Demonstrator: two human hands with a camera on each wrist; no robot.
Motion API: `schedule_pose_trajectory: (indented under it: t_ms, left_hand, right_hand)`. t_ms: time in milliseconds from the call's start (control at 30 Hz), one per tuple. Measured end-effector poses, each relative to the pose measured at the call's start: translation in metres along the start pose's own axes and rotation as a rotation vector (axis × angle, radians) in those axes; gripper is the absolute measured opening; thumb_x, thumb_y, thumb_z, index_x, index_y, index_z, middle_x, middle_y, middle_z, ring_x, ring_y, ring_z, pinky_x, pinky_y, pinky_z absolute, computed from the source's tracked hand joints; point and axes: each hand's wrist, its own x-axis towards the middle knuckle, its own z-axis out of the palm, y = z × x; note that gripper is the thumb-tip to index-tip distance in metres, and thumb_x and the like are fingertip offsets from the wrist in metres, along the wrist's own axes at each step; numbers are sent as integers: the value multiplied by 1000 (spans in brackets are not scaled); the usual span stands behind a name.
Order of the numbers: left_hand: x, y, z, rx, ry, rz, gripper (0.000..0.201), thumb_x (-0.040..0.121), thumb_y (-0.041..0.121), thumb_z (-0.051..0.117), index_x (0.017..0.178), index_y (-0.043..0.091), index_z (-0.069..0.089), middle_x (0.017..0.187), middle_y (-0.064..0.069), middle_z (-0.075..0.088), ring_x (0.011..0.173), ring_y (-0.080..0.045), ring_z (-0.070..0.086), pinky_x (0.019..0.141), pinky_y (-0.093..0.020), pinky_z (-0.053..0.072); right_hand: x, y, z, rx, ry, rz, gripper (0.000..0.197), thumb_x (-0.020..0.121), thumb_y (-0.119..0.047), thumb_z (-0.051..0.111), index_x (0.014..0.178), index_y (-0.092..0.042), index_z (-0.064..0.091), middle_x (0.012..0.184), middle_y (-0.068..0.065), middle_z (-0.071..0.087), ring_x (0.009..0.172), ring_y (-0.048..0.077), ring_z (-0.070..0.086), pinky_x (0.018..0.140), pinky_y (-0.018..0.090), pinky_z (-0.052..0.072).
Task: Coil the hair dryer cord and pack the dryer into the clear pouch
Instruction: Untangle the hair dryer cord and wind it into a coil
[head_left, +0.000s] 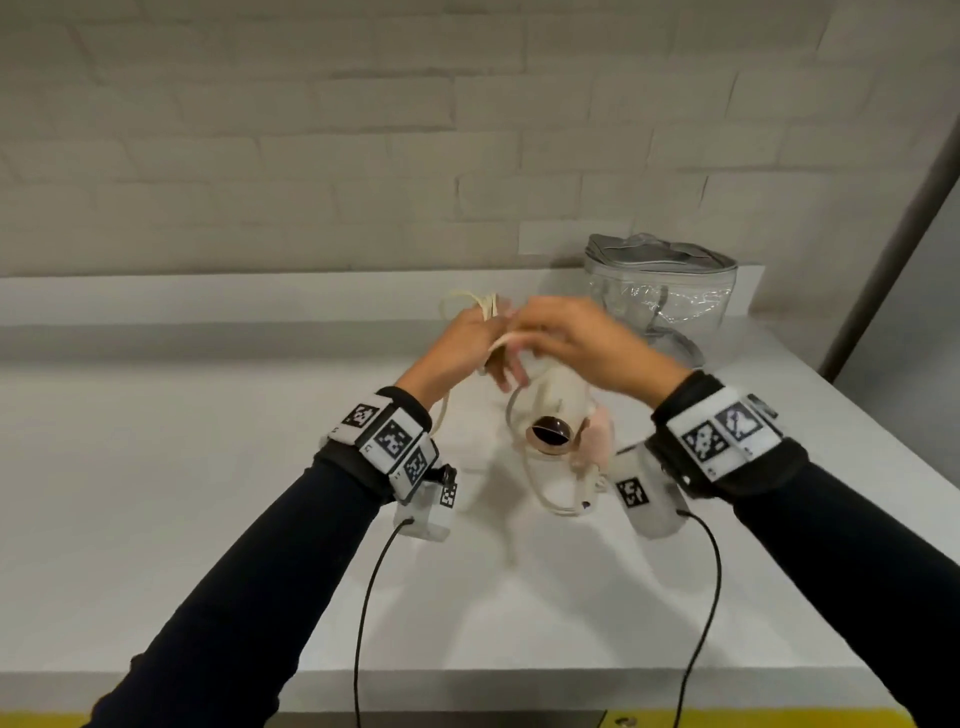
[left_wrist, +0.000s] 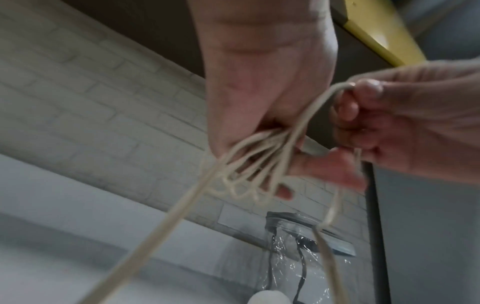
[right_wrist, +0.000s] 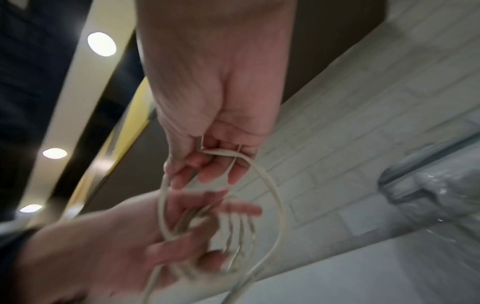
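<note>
Two dark-sleeved forearms reach out over one white counter (head_left: 208, 467), each wrist wearing a band of black-and-white markers. Left hand (head_left: 457, 343) clutches a bundle of cream cord (left_wrist: 249, 176) loops, about four or five as counted in the left wrist view. Right hand (head_left: 576, 343) pinches one further strand of that cord beside the bundle. One cream hair dryer (head_left: 556, 415) lies on the counter just under the hands. One clear pouch (head_left: 660, 291) with grey trim stands farther right, near the wall.
</note>
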Motion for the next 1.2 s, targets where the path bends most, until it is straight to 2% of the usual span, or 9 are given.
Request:
schedule_pose_trajectory:
  t_ms: [100, 233, 333, 433, 600, 800, 933, 1067, 1200]
  left_hand:
    - [-2, -2, -3, -116, -15, -17, 54, 99, 41, 25, 61, 11, 49, 27, 4, 34, 24, -9, 28, 36, -21, 25]
    - [-7, 12, -4, -431, -96, -27, 65, 92, 59, 20, 44, 16, 27, 26, 7, 20, 21, -6, 13, 30, -11, 11]
    - [-7, 12, -9, -639, -198, -39, 73, 92, 60, 16, 35, 16, 29, 22, 6, 23, 16, -4, 14, 29, -9, 7]
    - [-8, 9, -10, -764, -289, -41, 76, 93, 58, 14, 32, 16, 31, 20, 7, 25, 14, -4, 17, 31, -12, 2]
    - [-10, 3, -23, -479, -108, -87, 65, 97, 47, 23, 42, 16, 39, 27, 6, 29, 20, -7, 20, 35, -19, 17]
    - [-18, 24, -40, -131, -162, -257, 49, 86, 54, 49, 56, 17, 38, 37, 8, 30, 31, -7, 24, 41, -21, 30]
    - [-14, 26, -35, -39, -25, -205, 50, 86, 51, 52, 52, 19, 33, 38, 8, 26, 32, -8, 19, 36, -18, 20]
    - [-11, 22, -39, -313, 146, -220, 49, 91, 48, 45, 55, 22, 24, 35, 11, 21, 28, -6, 15, 35, -17, 13]
    - [-3, 20, -44, -590, 195, -220, 47, 96, 47, 34, 58, 21, 28, 33, 10, 30, 24, -4, 19, 31, -16, 18]
  right_hand:
    - [10, 21, -6, 328, 158, 73, 13, 89, -18, 56, 77, -18, 59, 75, -6, 50, 68, -7, 47, 71, 11, 38]
    - [26, 26, 25, 803, 182, 124, 26, 73, -53, 65, 68, -30, 53, 81, 9, 52, 86, 22, 47, 78, 32, 37]
    - [36, 22, 37, 962, 220, 137, 22, 78, -49, 63, 81, -31, 50, 75, 2, 62, 78, 21, 58, 75, 29, 45]
    - [41, 17, 43, 982, 185, 150, 35, 81, -54, 54, 92, -21, 57, 72, -6, 68, 68, 9, 65, 65, 20, 52]
    - [42, 17, 52, 791, 213, 124, 47, 71, -65, 54, 67, -19, 63, 57, 3, 63, 52, 21, 55, 50, 23, 45]
    - [45, 14, 47, 613, 83, 112, 36, 96, -17, 43, 60, -17, 48, 43, -9, 39, 34, 1, 35, 39, 14, 31]
    - [40, 12, 47, 604, 124, 85, 32, 94, -34, 35, 77, -12, 51, 63, -1, 47, 53, 0, 48, 53, 15, 41]
    - [21, 13, 51, 553, 33, 262, 33, 98, -26, 37, 127, -13, 29, 104, 8, 48, 91, 22, 54, 78, 37, 50]
    - [1, 14, 74, 398, -229, 444, 50, 99, -24, 29, 143, -10, 10, 91, 6, 58, 65, 22, 61, 64, 30, 51]
